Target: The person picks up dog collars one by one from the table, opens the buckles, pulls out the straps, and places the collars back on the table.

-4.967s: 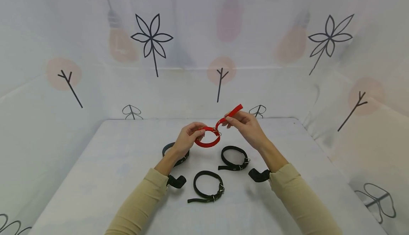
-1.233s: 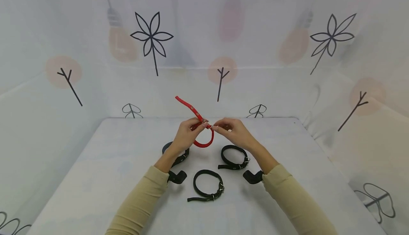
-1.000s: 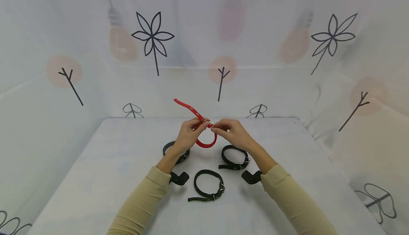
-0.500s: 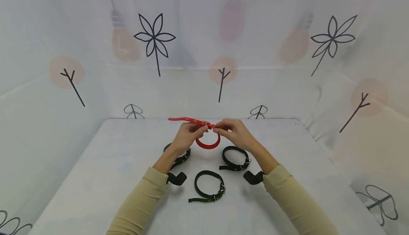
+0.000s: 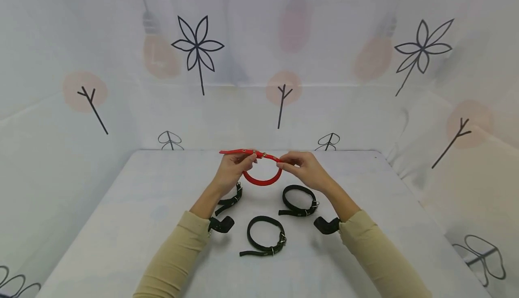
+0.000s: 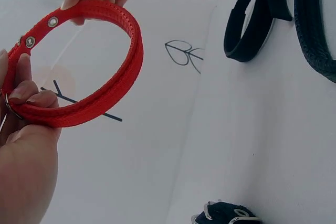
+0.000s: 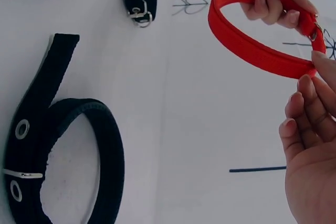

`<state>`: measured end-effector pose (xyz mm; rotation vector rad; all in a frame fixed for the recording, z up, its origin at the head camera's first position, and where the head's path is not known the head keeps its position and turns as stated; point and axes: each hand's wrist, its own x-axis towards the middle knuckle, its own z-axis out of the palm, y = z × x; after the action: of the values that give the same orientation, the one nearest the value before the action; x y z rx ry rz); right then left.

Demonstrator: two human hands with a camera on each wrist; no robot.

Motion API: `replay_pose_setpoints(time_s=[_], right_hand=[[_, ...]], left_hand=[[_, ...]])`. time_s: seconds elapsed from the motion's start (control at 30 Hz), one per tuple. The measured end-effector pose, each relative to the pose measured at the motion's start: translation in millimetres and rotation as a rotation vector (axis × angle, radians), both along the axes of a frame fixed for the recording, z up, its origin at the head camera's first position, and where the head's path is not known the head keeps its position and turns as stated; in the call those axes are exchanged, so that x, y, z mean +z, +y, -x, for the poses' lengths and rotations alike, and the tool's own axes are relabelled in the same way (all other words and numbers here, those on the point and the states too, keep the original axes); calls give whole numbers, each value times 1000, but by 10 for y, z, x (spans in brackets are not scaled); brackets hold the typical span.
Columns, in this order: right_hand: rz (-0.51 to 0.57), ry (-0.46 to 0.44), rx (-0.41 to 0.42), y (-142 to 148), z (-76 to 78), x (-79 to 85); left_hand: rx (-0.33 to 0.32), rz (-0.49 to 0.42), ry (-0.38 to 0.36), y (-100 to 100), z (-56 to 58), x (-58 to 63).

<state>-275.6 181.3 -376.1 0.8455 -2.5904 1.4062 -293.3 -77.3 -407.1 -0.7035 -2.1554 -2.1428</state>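
Observation:
A red collar (image 5: 262, 182) with metal eyelets is held up over the far part of the table, formed into a loop. My left hand (image 5: 232, 170) grips it by the buckle, and the loose strap end sticks out to the left past the fingers. My right hand (image 5: 305, 170) pinches the right side of the loop between thumb and fingertips. In the left wrist view the red collar (image 6: 137, 51) shows two eyelets between the hands. The right wrist view has my right thumb and fingers on the red band (image 7: 262, 61).
Three dark buckled collars lie on the white table (image 5: 162, 244): one in front (image 5: 248, 232), one at right (image 5: 284, 199), one at left (image 5: 232, 201) partly behind my left forearm. A patterned white cloth (image 5: 243, 109) rises behind the table.
The red collar's free end has swung from pointing up to lying nearly level leftward. My hands have since moved slightly apart, widening the loop. The dark collars stay put.

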Motion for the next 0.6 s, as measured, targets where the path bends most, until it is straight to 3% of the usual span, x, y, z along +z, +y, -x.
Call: replay_pose_setpoints(time_s=[0.4, 0.6], right_hand=[[-40, 64, 22, -103, 8, 106], [-41, 42, 9, -28, 16, 75]], left_hand=[[-61, 8, 4, 85, -5, -2], [-37, 8, 39, 37, -5, 43]])
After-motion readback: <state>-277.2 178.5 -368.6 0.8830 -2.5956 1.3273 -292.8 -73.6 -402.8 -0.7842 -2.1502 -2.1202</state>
